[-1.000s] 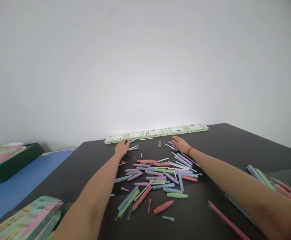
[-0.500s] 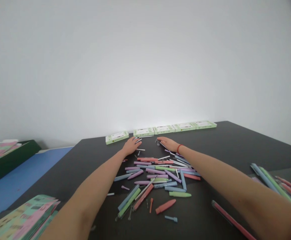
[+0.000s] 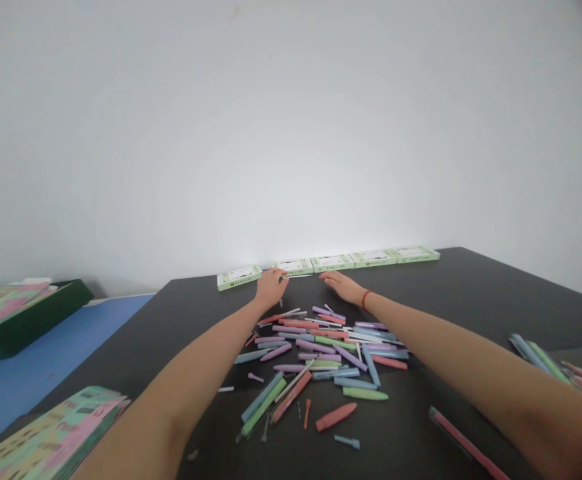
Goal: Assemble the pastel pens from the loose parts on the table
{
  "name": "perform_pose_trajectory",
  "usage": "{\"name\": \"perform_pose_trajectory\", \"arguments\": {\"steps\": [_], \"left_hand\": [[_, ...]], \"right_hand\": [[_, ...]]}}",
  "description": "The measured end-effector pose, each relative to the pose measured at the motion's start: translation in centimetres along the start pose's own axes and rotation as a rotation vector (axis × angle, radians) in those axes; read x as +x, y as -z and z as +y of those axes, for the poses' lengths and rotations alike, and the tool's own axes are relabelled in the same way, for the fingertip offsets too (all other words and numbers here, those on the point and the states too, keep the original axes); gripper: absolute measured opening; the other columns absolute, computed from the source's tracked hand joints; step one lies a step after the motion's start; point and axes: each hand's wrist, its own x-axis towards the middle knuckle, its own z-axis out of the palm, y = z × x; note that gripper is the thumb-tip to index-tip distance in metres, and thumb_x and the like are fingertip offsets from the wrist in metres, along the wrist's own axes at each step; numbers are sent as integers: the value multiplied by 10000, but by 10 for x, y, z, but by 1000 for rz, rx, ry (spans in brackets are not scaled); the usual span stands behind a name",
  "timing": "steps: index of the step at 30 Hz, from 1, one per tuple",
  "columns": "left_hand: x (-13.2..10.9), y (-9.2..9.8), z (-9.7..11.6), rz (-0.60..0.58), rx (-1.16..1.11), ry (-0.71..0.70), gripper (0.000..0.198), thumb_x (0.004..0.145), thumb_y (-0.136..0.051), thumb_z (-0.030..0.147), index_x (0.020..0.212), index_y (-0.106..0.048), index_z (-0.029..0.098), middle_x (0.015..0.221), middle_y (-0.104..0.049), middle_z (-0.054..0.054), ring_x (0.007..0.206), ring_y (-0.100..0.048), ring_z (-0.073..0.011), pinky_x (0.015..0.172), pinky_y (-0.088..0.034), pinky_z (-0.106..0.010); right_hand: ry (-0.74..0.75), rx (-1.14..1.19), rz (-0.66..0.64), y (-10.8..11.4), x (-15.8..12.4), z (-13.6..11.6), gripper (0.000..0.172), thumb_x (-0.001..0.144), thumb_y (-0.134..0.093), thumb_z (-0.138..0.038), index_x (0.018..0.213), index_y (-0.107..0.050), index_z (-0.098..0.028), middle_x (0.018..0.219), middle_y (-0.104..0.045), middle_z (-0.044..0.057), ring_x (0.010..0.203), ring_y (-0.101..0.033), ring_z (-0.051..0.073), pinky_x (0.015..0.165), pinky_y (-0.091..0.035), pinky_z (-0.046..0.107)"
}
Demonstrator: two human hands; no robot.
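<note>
My left hand reaches to the far side of the black table, fingers extended, just in front of a row of flat green-and-white boxes. To its right my right hand, with a red band at the wrist, has its fingers stretched out and pointing left. I see nothing held in either hand. A thin white stick lies by the boxes between the fingertips. Below the hands spreads a pile of pastel pen parts: purple barrels, a red cap, a green cap and white refills.
A stack of colourful printed cards is at the lower left. Beyond it a dark green box holds more printed pieces on a blue surface. More pens lie at the right, and a red pen at the lower right.
Small clear pieces and white sticks that were by my fingers are no longer there; more pieces lie at the pile's far edge. The view has shifted slightly. Both hands remain near the boxes.
</note>
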Motion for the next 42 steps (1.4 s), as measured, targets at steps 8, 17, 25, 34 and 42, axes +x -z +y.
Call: {"name": "perform_pose_trajectory", "arguments": {"steps": [8, 17, 25, 34, 42], "left_hand": [[21, -18, -23, 63, 83, 342, 314, 911, -552, 303, 1194, -546, 167, 1208, -569, -95, 1007, -597, -227, 836, -517, -433], [38, -38, -8, -166, 44, 182, 309, 910, -555, 301, 1187, -549, 164, 1195, -576, -93, 996, -602, -223, 829, -520, -428], [15, -44, 12, -236, 15, 8, 306, 910, -555, 300, 1184, -552, 165, 1197, -576, -92, 1001, -600, -225, 833, -518, -429], [-30, -11, -6, -130, -2, -113, 273, 920, -539, 298, 1162, -568, 177, 1193, -582, -90, 985, -604, -211, 831, -521, -414], [-9, 20, -77, 90, 125, 102, 308, 911, -554, 297, 1189, -549, 166, 1206, -571, -94, 1009, -597, -227, 840, -515, -435]], "right_hand": [[-165, -144, 50, -7, 25, 31, 286, 927, -543, -304, 1187, -559, -185, 1218, -567, 86, 1004, -593, 213, 843, -510, 420], [-55, -151, -74, -41, 67, -8, 288, 927, -544, -306, 1187, -558, -183, 1213, -569, 85, 999, -596, 212, 839, -512, 419], [179, -56, -168, -46, 42, -15, 288, 926, -545, -302, 1189, -558, -184, 1226, -564, 87, 1017, -590, 217, 853, -505, 427], [251, -24, -124, -3, -30, 6, 230, 927, -548, -285, 1118, -598, -168, 1171, -602, 75, 1002, -602, 207, 858, -503, 423], [-134, -229, 176, 54, -39, 95, 275, 928, -541, -301, 1177, -565, -186, 1219, -568, 85, 1014, -590, 214, 855, -504, 425]]}}
